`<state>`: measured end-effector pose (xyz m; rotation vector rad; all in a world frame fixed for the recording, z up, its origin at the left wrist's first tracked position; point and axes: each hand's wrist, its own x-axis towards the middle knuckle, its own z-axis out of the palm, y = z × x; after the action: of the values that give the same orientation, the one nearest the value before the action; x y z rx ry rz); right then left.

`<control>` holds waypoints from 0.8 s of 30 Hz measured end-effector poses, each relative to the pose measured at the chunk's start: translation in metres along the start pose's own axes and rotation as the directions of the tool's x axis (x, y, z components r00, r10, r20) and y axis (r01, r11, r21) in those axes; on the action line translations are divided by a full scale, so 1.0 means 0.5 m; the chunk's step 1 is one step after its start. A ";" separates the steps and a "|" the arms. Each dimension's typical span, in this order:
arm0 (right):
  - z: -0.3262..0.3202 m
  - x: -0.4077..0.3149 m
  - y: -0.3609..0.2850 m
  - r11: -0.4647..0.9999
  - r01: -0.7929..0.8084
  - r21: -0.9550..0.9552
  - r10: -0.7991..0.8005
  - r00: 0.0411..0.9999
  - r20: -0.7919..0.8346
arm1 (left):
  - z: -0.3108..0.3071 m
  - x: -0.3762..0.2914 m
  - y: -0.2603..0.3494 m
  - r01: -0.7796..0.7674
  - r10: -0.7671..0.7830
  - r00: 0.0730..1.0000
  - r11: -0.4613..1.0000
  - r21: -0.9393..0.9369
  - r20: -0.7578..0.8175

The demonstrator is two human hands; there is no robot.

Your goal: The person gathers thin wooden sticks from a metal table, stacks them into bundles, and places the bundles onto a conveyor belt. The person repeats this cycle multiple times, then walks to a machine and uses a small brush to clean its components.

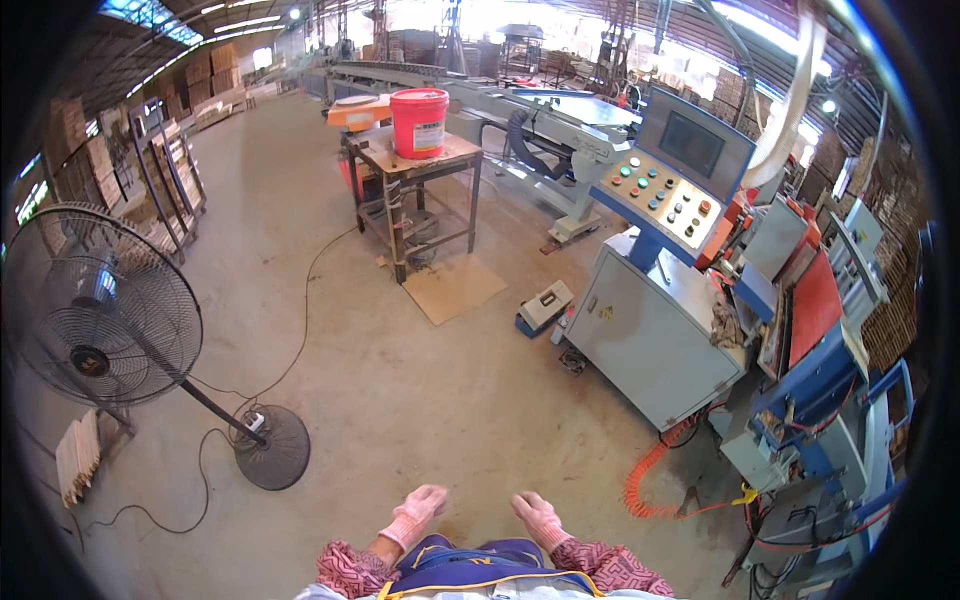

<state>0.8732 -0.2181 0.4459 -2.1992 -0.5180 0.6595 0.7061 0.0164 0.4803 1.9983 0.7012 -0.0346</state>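
My left hand (418,512) and my right hand (535,516) are held low in front of my body, apart from each other, each in a pale pink glove. I make out nothing held in either; the fingers are slightly blurred, and how far they are bent is not plain. Patterned pink sleeves cover the forearms, and a blue apron (472,562) with yellow edging lies between them. Beyond the hands is the concrete floor. Farther ahead, a red plastic bucket (418,127) stands on a worn work table (375,154).
A pedestal fan (105,307) stands at left, its cord trailing over the floor. At right are a control panel (660,195), a grey cabinet (645,337), machinery and a coiled orange air hose (637,480). A toolbox (544,304) and a cardboard sheet (456,289) lie ahead.
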 end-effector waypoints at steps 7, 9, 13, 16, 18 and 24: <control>0.008 0.252 -0.292 0.889 0.007 0.458 -0.016 1.000 0.016 | -0.004 0.201 0.242 0.149 0.093 0.973 0.439 -0.886 0.209; -0.022 0.317 -0.310 0.720 -0.200 0.665 0.077 0.975 0.210 | -0.013 0.261 0.221 0.255 0.139 0.946 0.235 -0.938 0.293; -0.037 0.462 -0.338 0.686 -0.280 0.672 -0.021 0.915 0.403 | -0.072 0.346 0.253 0.378 0.327 0.886 -0.103 -0.920 0.327; -0.049 0.548 -0.400 0.654 -0.390 0.649 -0.013 0.852 0.524 | -0.094 0.395 0.278 0.260 0.216 0.945 -0.043 -0.965 0.245; -0.045 0.620 -0.402 0.635 -0.409 0.655 -0.072 0.813 0.578 | -0.111 0.435 0.293 0.206 0.171 0.966 -0.065 -0.976 0.193; 0.027 0.736 -0.482 0.758 -0.201 0.620 -0.067 0.922 0.381 | -0.208 0.549 0.326 0.063 0.066 0.996 -0.111 -0.992 0.056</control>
<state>1.1168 0.1418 0.5165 -1.4271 -0.3246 1.1324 0.9876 0.1699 0.5800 0.3704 0.3667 0.3467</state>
